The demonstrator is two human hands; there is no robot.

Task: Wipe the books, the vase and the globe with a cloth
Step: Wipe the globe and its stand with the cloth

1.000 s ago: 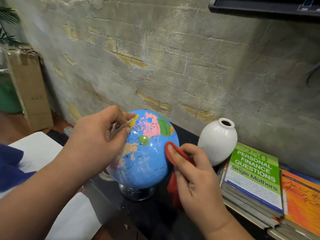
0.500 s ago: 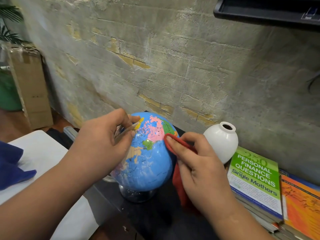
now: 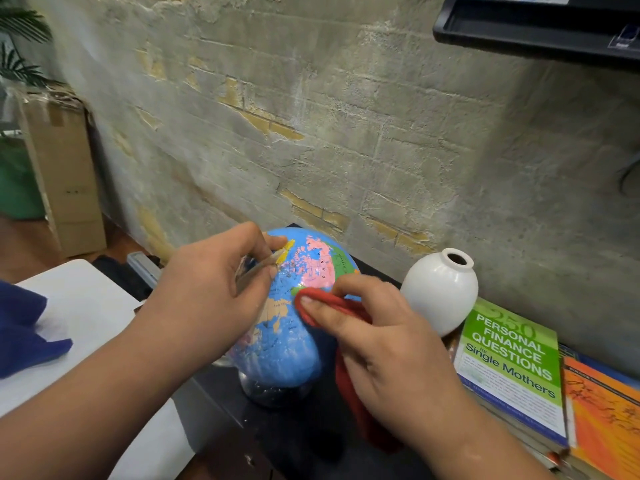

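A blue globe [image 3: 287,344] stands on a clear base on the black shelf [image 3: 304,441]. My left hand [image 3: 207,299] grips the globe's clear arc at its upper left side. My right hand [image 3: 377,344] holds a red cloth [image 3: 349,382] and presses it against the globe's upper right face; the cloth's tail hangs under my palm. A white round vase [image 3: 440,292] stands upright just right of the globe. Right of the vase lies a stack of books, a green-covered one [image 3: 512,368] on top and an orange one [image 3: 602,420] beside it.
A rough brick wall [image 3: 346,133] rises close behind the shelf. A black tray-like shelf [image 3: 533,29] hangs at the upper right. A white surface [image 3: 86,306] with blue fabric [image 3: 24,330] lies at the left, with a cardboard box [image 3: 62,168] and a green plant pot beyond.
My right hand has slid the red cloth up and leftward across the globe's face. My left hand keeps its grip on the arc. The view has shifted slightly.
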